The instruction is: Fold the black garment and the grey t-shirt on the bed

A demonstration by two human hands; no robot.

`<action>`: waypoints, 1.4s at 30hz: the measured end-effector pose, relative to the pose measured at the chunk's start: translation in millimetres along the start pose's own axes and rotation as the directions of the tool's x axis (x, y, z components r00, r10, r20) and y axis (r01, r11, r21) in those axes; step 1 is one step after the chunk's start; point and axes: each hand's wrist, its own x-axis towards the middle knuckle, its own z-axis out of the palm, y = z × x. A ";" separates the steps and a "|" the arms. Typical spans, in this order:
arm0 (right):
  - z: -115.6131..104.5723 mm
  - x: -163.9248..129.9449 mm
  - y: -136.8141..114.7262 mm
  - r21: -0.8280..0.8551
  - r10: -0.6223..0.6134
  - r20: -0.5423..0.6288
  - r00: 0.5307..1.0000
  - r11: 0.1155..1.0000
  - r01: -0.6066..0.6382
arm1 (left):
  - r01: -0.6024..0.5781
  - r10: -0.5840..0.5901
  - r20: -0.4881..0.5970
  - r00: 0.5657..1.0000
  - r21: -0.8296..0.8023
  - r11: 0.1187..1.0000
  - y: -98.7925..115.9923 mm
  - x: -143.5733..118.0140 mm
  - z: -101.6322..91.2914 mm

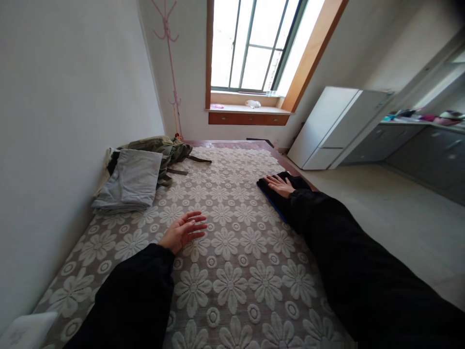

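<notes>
My right hand lies flat, fingers spread, on a folded black cloth with a blue edge along its left side. That cloth rests at the right edge of a flower-patterned cover; my sleeve hides part of it. My left hand hovers over or rests lightly on the cover, empty, its fingers apart and slightly curled. Beyond it to the left sits a folded grey garment, stacked against an olive-green backpack or bag with loose straps.
A wall runs along the left side. At the far end stand a pink coat rack and a window sill. To the right are a white refrigerator and grey cabinets. A white object is at the lower left corner.
</notes>
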 end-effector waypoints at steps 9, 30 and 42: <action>-4.7 12.9 -4.2 -0.126 -0.013 0.035 0.999 0.992 0.017 | -0.083 0.088 -0.033 0.996 0.118 0.990 -3.0 0.8 4.4; 127.8 -144.7 -66.3 -0.153 -0.600 0.332 0.728 0.728 0.669 | 0.129 0.786 -0.315 0.532 0.948 0.292 125.4 -26.7 -82.0; 113.9 -137.2 -73.2 0.623 -0.453 0.135 0.881 0.730 0.280 | -0.378 0.258 0.305 0.917 0.871 0.314 76.2 -78.5 99.4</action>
